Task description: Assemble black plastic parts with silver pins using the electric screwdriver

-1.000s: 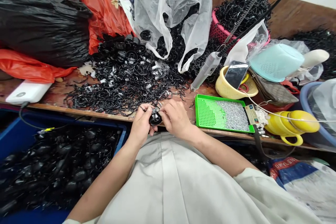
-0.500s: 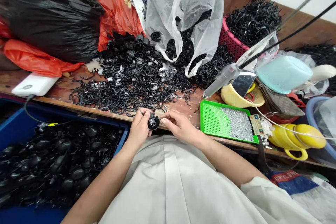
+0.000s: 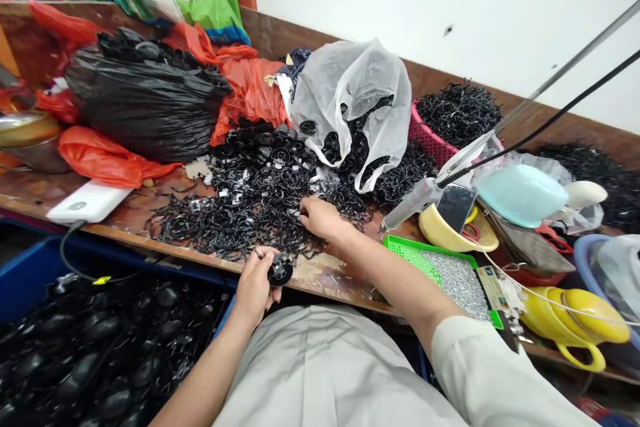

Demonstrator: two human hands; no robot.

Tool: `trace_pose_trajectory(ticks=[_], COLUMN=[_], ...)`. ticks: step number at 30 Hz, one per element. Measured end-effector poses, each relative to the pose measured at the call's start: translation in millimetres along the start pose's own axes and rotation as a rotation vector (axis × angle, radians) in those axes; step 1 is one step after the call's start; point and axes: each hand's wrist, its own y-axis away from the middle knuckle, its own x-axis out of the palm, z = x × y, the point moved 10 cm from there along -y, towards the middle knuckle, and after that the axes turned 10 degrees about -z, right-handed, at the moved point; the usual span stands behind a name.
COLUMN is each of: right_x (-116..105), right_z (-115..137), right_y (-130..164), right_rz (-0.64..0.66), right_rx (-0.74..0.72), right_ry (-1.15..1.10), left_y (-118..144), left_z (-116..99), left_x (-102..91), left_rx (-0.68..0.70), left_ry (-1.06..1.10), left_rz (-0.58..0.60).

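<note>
My left hand [image 3: 256, 282] is closed on a round black plastic part [image 3: 280, 271], a disc with a raised centre, near the front edge of the bench. My right hand [image 3: 321, 217] is at the pile of black plastic strips [image 3: 245, 213], with its fingers curled together at the pile's right side. What its fingertips pinch, if anything, is too small to make out. More round black parts [image 3: 281, 155] and several small white pieces [image 3: 223, 193] lie among the strips. Below the bench on the left, a blue bin [image 3: 20, 307] holds many black parts.
A green tray [image 3: 400, 248] of small metal pieces sits on the right, below a hanging electric screwdriver [image 3: 413, 203]. Behind stand a white plastic bag [image 3: 370, 73] and a pink basket [image 3: 419, 125]. A white power bank [image 3: 89, 201] lies left; a yellow mug [image 3: 560, 320] stands far right.
My right hand has moved away from the round black part, forward to the strip pile. My left hand still holds the part, and the head view has tilted up.
</note>
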Motion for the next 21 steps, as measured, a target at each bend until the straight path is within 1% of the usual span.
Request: trace_pose_trajectory(ticks=[1,3,6,8,10,12,15,18,21], right_x=[-1,-10,-35,-45,-47,-47,-53,-61,-56], right_z=[-2,-13,-44,-64,-75,-80,-83,-92,-102], right_y=[1,0,-14,-27,-36,-39,-34,-25,-21], right_rz=[-0.005,-0.046,-0.146,-0.178,-0.175,-0.167,-0.179,-0.196,-0.186], right_rx=[-0.008,0.004,0.099,0.167,0.207,0.224,0.219,0.222,0.258], right_ry=[-0.003,0.004,0.064,0.111,0.142,0.155,0.158,0.16,0.168], left_y=[-1,-4,-9,-10,-11,-10,-8,-6,-6], left_z=[1,3,7,9,10,9,3,-2,-2], left_x=[0.2,1.0,2.0,2.5,3.3,3.8,4.5,5.9,6.0], left_rx=[-0.019,-0.048,-0.067,-0.069,-0.075,-0.072,-0.039,-0.018,-0.011], left_ry=[0.015,0.027,0.018,0.015,0.012,0.02,0.051,0.053,0.025], left_rz=[0.007,0.021,0.037,0.046,0.059,0.063,0.053,0.043,0.032])
